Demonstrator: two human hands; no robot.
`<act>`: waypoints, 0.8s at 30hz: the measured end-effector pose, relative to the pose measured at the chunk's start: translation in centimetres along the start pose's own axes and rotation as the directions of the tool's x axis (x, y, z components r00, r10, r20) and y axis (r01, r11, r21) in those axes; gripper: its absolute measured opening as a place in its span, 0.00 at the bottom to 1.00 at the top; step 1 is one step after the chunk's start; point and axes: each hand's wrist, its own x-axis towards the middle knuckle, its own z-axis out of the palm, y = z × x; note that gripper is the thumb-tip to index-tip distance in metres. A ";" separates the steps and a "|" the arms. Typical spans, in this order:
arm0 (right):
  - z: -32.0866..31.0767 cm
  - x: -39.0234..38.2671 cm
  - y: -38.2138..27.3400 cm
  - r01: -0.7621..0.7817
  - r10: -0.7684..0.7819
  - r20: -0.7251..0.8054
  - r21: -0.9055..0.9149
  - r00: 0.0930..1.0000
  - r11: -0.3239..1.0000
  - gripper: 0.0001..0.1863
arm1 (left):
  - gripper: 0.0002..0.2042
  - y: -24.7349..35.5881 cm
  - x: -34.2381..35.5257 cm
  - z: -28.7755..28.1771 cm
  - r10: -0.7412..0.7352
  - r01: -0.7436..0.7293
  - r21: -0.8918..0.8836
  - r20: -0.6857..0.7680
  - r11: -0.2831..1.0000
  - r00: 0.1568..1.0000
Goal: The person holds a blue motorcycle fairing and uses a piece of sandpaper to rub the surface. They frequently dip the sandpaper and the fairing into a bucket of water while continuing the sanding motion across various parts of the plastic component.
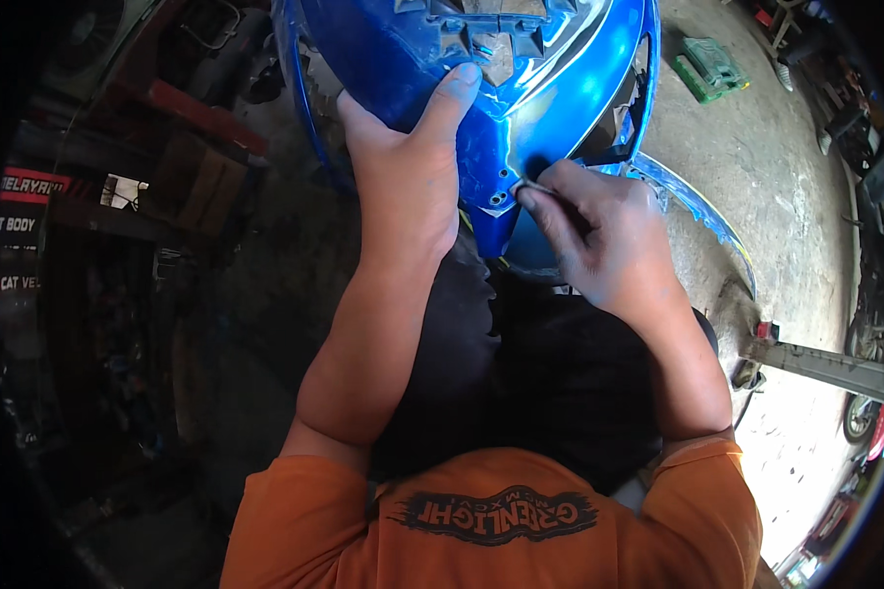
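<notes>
A glossy blue vehicle body panel (570,103), which looks like a motorcycle fairing, stands in front of me with its narrow pointed end toward me. Scuffed, dull patches run along its centre ridge, and small holes show near the tip. My left hand (403,162) grips the panel's left side, thumb pressed on top and the other fingers hidden behind. At the tip, just right of the holes, my right hand (604,226) is closed in a pinch. A small thin grey piece (533,187) shows between thumb and forefinger against the panel; its kind is unclear. Greyish dust coats the right fingers.
A curved blue trim strip (697,196) reaches out right of the panel. A green plastic case (707,69) lies on the concrete floor beyond. A metal beam (835,368) crosses at the right, near a motorcycle wheel (859,419). Dark shelving and a cardboard box (192,187) are at left.
</notes>
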 end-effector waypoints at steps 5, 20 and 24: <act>0.6 0.1 0.1 0.056 -0.064 -0.126 -0.071 0.990 0.996 0.11 | 0.22 -0.3 0.0 -0.1 0.013 -0.013 0.009 -0.011 1.000 1.000; 0.6 0.1 0.9 0.249 -0.257 -0.040 -0.143 0.966 0.958 0.12 | 0.24 0.2 0.4 -0.3 -0.026 0.023 -0.063 -0.046 0.998 0.999; 0.0 0.7 1.5 0.146 -0.170 -0.140 -0.172 0.975 0.974 0.12 | 0.23 0.1 0.6 -0.6 -0.005 0.003 -0.046 -0.050 0.999 0.999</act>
